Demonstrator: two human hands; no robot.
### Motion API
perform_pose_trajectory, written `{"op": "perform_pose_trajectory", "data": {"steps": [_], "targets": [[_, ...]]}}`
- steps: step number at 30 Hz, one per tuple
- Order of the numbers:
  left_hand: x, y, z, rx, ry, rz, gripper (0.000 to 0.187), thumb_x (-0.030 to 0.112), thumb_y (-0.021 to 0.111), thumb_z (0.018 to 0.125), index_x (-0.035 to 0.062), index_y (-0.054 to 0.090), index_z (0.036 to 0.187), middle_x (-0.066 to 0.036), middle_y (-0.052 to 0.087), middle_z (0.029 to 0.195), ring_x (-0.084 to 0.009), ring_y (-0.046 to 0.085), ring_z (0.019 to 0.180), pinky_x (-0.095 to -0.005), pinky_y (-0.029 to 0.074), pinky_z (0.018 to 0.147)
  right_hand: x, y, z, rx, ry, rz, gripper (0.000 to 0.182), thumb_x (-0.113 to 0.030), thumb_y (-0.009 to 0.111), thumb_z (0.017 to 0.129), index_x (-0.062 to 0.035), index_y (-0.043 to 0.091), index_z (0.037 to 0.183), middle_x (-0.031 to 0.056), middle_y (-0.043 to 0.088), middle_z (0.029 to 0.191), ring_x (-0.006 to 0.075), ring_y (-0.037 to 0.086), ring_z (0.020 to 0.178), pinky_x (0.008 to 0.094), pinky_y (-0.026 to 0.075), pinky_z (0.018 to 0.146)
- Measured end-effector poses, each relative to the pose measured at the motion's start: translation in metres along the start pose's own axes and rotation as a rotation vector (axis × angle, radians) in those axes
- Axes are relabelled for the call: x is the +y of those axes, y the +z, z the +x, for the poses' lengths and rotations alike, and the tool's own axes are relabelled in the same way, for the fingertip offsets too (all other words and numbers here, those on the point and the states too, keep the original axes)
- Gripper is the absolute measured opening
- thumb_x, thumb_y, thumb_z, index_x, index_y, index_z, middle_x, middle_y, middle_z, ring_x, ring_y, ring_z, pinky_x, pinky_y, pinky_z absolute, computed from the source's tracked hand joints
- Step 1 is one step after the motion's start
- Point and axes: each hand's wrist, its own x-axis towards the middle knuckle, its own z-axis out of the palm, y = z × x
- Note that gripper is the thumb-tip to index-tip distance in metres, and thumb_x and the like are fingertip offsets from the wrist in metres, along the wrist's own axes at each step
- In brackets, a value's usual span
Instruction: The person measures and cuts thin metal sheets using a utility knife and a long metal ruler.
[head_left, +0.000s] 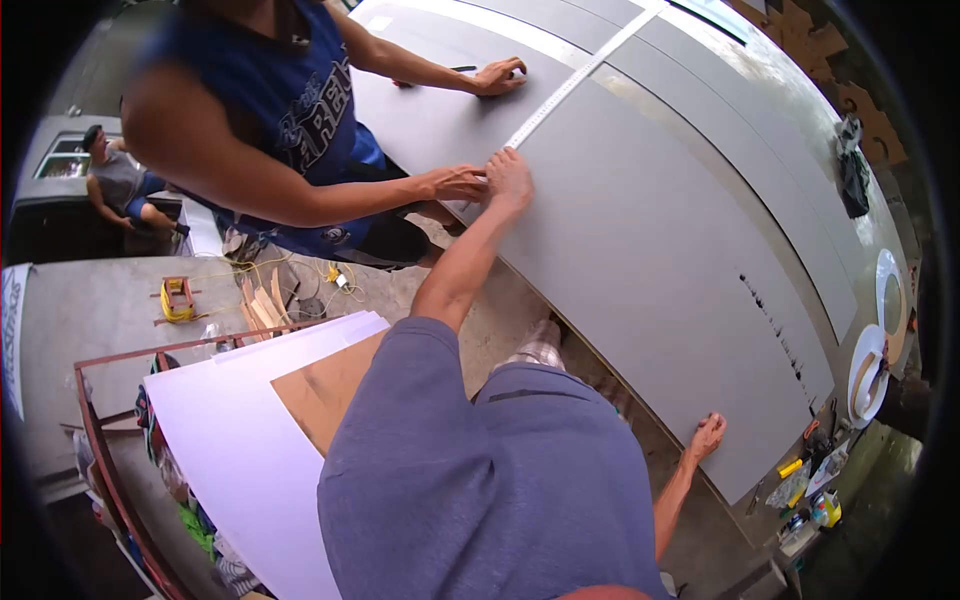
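A large grey sheet (620, 230) lies on the worktable in front of me. Across it runs a long white ruler (560, 95) with markings along its length. My left hand (511, 182) is closed on the ruler's near end, at the sheet's left edge. Right beside it, touching or nearly so, is a co-worker's hand (455, 183). That person's other hand (498, 77) rests on the sheet farther up. My right hand (708, 435) is at the sheet's near right edge, fingers curled; whatever they may hold is hidden.
Black marks (770, 325) streak the sheet's right part. Tools and a yellow-handled item (790, 468) lie past its right corner, near white rings (866, 375). Behind me are white panels (230, 430) on a rusty frame (110, 470). Another person (120, 180) sits at far left.
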Motion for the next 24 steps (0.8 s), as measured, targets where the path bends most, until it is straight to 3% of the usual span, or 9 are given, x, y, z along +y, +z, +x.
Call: {"op": "perform_pose_trajectory", "data": {"steps": [2,3,9,11,14,18,19,22,24], "targets": [[0.013,0.013,0.015,0.001,-0.077,0.074,0.044,0.016,0.055,0.091,-0.0093,0.053,0.127,-0.019,0.060,0.116,-0.0296,0.059,0.106,-0.0448,0.052,0.082,0.036,0.011,0.015,0.028,0.005,0.082,0.031,-0.032,0.049,0.101,-0.0031,0.061,0.105,0.0049,0.060,0.071,0.0164,0.056,0.065,0.0332,0.046,0.060],[0.019,0.015,0.023,-0.082,-0.141,0.032,0.043,0.014,0.060,0.087,-0.0097,0.053,0.121,-0.022,0.061,0.117,-0.0330,0.063,0.103,-0.0463,0.054,0.086,0.037,0.015,0.018,0.039,-0.014,0.042,0.031,-0.032,0.049,0.100,-0.0028,0.060,0.105,0.0054,0.060,0.071,0.0169,0.056,0.065,0.0338,0.046,0.060],[0.001,-0.017,0.031,-0.079,0.106,0.013,0.021,0.012,0.060,0.083,0.0044,0.071,0.099,-0.016,0.071,0.100,-0.0320,0.063,0.104,-0.0431,0.049,0.079,0.036,0.017,0.025,0.115,-0.016,-0.068,0.032,-0.031,0.049,0.100,-0.0010,0.059,0.104,0.0084,0.060,0.074,0.0209,0.057,0.065,0.0376,0.047,0.062],[-0.012,-0.004,0.035,-0.067,0.070,-0.019,0.024,0.016,0.059,0.088,0.0035,0.069,0.106,-0.014,0.068,0.106,-0.0315,0.061,0.105,-0.0436,0.050,0.086,0.024,0.014,0.018,0.112,-0.047,-0.055,0.034,-0.032,0.049,0.099,-0.0003,0.059,0.103,0.0087,0.061,0.075,0.0206,0.058,0.065,0.0373,0.047,0.063],[-0.026,-0.024,0.032,-0.185,0.038,-0.191,0.044,0.029,0.076,0.079,-0.0013,0.064,0.110,-0.021,0.062,0.115,-0.0400,0.060,0.110,-0.0460,0.053,0.093,0.024,0.018,0.018,0.147,-0.030,-0.027,0.031,-0.032,0.049,0.097,-0.0031,0.059,0.097,0.0045,0.058,0.068,0.0175,0.056,0.063,0.0348,0.045,0.062],[-0.022,-0.023,0.040,-0.264,-0.051,-0.234,0.049,0.021,0.074,0.078,-0.0041,0.059,0.118,-0.031,0.053,0.122,-0.0443,0.062,0.108,-0.0462,0.053,0.093,0.011,0.019,0.011,0.175,-0.003,-0.009,0.029,-0.032,0.049,0.098,-0.0050,0.059,0.098,0.0054,0.058,0.069,0.0170,0.055,0.062,0.0352,0.045,0.060],[-0.018,-0.029,0.046,-0.350,-0.118,-0.250,0.051,0.017,0.072,0.077,-0.0046,0.057,0.120,-0.032,0.052,0.123,-0.0447,0.061,0.111,-0.0450,0.053,0.095,0.007,0.017,0.010,0.154,0.028,-0.034,0.030,-0.033,0.048,0.099,-0.0046,0.059,0.100,0.0090,0.061,0.073,0.0213,0.060,0.066,0.0381,0.047,0.064],[-0.015,-0.032,0.062,-0.470,-0.190,-0.279,0.031,0.018,0.072,0.074,-0.0059,0.071,0.095,-0.024,0.072,0.094,-0.0373,0.072,0.090,-0.0428,0.058,0.079,0.006,0.019,0.011,0.160,0.051,-0.123,0.032,-0.034,0.046,0.099,-0.0046,0.059,0.103,0.0166,0.066,0.082,0.0350,0.065,0.076,0.0459,0.049,0.072],[-0.014,-0.029,0.064,-0.496,-0.172,-0.281,0.031,0.016,0.071,0.074,-0.0066,0.072,0.096,-0.024,0.072,0.094,-0.0365,0.073,0.086,-0.0426,0.059,0.077,0.007,0.022,0.011,0.172,0.054,-0.122,0.033,-0.035,0.046,0.099,-0.0053,0.059,0.104,0.0181,0.067,0.085,0.0398,0.064,0.081,0.0488,0.049,0.074]]}}
